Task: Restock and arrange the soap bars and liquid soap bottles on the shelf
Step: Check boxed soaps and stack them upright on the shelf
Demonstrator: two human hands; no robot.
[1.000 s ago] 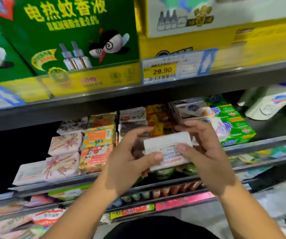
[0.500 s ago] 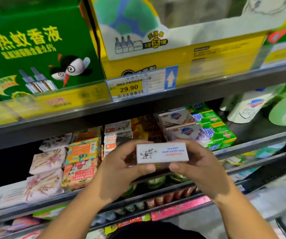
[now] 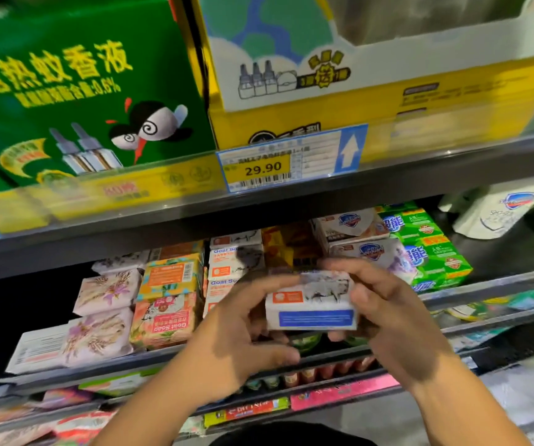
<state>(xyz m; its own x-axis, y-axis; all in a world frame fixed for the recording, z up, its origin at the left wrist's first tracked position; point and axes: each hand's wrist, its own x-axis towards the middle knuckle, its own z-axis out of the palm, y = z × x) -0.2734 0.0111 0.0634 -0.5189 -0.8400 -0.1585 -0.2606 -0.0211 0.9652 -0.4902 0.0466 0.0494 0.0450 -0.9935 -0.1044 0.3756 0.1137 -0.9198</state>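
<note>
Rectangular cardboard soap box (image 3: 312,300) between left hand (image 3: 243,336), right hand (image 3: 394,320)

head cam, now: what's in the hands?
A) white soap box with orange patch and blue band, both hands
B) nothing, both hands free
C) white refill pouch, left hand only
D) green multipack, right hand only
A: the left hand and the right hand each grip one end of the white soap box, whose orange patch and blue band face the camera.
</note>
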